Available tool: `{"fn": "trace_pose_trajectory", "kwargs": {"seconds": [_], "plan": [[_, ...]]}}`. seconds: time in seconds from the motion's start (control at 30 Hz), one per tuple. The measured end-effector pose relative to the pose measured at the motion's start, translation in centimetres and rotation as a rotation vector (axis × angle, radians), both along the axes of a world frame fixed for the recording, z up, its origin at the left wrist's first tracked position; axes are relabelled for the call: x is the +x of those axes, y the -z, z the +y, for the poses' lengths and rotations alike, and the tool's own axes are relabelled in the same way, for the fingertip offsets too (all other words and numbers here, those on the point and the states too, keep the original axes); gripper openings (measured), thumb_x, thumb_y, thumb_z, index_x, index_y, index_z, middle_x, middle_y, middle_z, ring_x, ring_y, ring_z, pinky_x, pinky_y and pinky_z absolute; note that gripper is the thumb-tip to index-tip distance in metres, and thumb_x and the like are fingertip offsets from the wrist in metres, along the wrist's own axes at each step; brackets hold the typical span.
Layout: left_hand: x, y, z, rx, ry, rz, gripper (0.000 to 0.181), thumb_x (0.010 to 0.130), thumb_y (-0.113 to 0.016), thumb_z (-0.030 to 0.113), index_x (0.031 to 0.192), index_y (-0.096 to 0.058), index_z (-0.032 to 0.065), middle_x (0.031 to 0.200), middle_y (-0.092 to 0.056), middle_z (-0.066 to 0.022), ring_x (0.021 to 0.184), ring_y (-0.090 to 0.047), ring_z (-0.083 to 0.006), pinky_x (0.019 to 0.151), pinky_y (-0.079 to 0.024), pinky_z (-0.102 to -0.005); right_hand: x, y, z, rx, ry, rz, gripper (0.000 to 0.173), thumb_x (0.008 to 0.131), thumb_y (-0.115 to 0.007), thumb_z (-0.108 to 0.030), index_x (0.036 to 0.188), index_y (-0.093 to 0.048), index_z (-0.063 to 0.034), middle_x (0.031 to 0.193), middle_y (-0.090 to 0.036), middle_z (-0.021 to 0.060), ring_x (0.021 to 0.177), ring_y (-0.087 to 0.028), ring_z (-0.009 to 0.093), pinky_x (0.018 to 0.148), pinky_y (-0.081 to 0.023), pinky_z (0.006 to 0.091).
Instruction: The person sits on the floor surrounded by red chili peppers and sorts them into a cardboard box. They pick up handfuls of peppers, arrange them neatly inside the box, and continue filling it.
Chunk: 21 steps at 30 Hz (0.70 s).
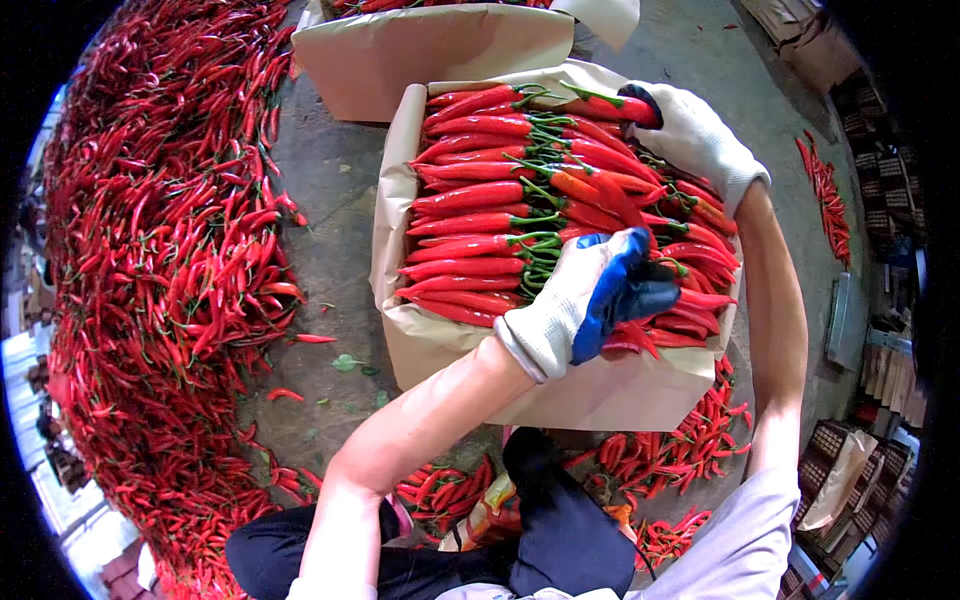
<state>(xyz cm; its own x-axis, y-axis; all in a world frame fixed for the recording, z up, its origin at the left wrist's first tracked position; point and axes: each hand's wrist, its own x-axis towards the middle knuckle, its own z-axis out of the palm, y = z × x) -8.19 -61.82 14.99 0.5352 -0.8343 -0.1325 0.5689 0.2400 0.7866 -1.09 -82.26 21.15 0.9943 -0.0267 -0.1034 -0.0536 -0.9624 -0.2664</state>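
Note:
Before me stands a paper-lined cardboard box (600, 405), filled with red chili peppers (469, 199). The peppers on its left side lie in a neat row, green stems pointing right; those on the right side lie less evenly. My right hand (686, 131), in a white glove with a dark coated palm, grips a red chili pepper (611, 105) at the far right corner, its stem pointing left. Over the middle right of the box is my left hand (592, 300) in a white and blue glove. Its fingers close on the lower end of a blurred red chili pepper (619, 199).
A large heap of loose chili peppers (172, 225) covers the floor at left. Another paper-lined box (442, 64) stands beyond mine. Smaller piles of peppers (705, 435) lie near my legs and at far right (825, 199). Plastic crates (832, 457) stand at right.

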Motion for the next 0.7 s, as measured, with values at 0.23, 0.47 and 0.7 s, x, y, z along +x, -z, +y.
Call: {"fn": "trace_pose_trajectory", "kwargs": {"seconds": [0.23, 0.47, 0.7], "plan": [[1.9, -2.7, 2.8, 0.379, -0.412, -0.808, 0.021, 0.087, -0.064, 0.007, 0.107, -0.063, -0.0011, 0.090, -0.066, -0.0082, 0.081, -0.064, -0.0153, 0.079, -0.051, -0.0272, 1.5, 3.3, 1.6, -0.144, -0.028, 0.100, 0.044, 0.076, -0.072, -0.026, 0.112, -0.061, -0.0031, 0.109, -0.062, 0.0216, 0.105, -0.059, 0.038, 0.091, -0.047, 0.0414], [12.0, -0.4, 3.4, 0.823, -0.623, -1.752, 0.049, 0.087, -0.058, 0.034, 0.125, -0.056, 0.0026, 0.134, -0.051, -0.0192, 0.129, -0.041, -0.0400, 0.109, -0.029, -0.0524, 0.2, 5.9, 0.4, -0.111, -0.203, -0.189, 0.034, 0.088, -0.057, -0.018, 0.120, -0.060, -0.0070, 0.114, -0.062, 0.0196, 0.104, -0.058, 0.038, 0.092, -0.046, 0.0426], [16.1, 5.0, 3.7, 1.018, -0.288, -1.674, 0.072, 0.093, -0.046, 0.053, 0.142, -0.037, 0.0019, 0.147, -0.037, -0.0212, 0.137, -0.034, -0.0394, 0.114, -0.023, -0.0509, -0.1, 6.9, 0.2, -0.039, -0.270, -0.361, 0.034, 0.086, -0.061, -0.023, 0.118, -0.062, -0.0090, 0.105, -0.064, 0.0194, 0.099, -0.059, 0.037, 0.090, -0.046, 0.0446]]}}
